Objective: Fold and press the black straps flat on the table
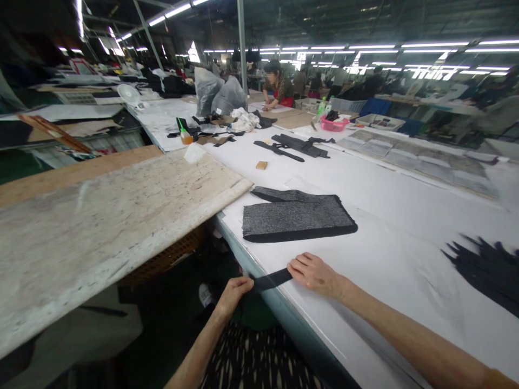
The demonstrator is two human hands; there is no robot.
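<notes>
A short black fabric strip (272,279) is stretched between my two hands across the edge of the white table. My left hand (237,286) pinches its left end just off the table edge. At the other end, the fingers of my right hand (310,272) are closed on the strip, close above the tabletop. Just beyond my hands lies a stack of dark grey fabric pieces (298,217) with black edges, one piece folded or angled at its back. A fan of black strips (486,273) rests at the far right.
A worn board (121,216) juts in from the left, its corner by the table edge. Farther back are a small tan block (261,165), dark fabric pieces (302,145), an orange-filled bottle (185,135) and a pink basket (334,124). Another person (279,89) leans over the far table.
</notes>
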